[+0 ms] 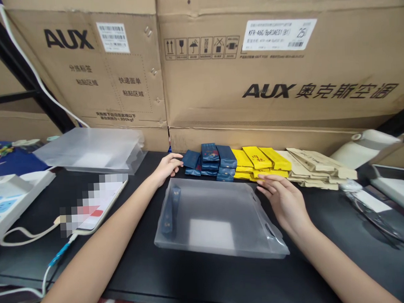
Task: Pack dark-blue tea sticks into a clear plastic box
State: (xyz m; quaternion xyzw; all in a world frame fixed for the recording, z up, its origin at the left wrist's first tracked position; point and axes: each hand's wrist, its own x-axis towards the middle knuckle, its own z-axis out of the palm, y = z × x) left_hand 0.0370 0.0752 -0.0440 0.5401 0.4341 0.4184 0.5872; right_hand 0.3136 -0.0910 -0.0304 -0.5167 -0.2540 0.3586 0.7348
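Note:
A frosted plastic bag (218, 218) lies flat on the black table (200, 276) in front of me, with one dark blue packet (171, 211) inside at its left end. My left hand (167, 166) reaches to the pile of dark blue packets (211, 162) at the back, fingers curled at the leftmost packet; a grip is not visible. My right hand (282, 197) rests open at the bag's right rim, fingers stretched flat toward the yellow packets (259, 162). Beige packets (314, 166) lie to the right of the yellow ones.
Large AUX cardboard boxes (252, 69) wall off the back. A stack of frosted bags (91, 149) lies at the back left. A phone (93, 205) on a charging cable sits to the left, white boxes (9, 195) at the far left, and white items (383, 170) at the right.

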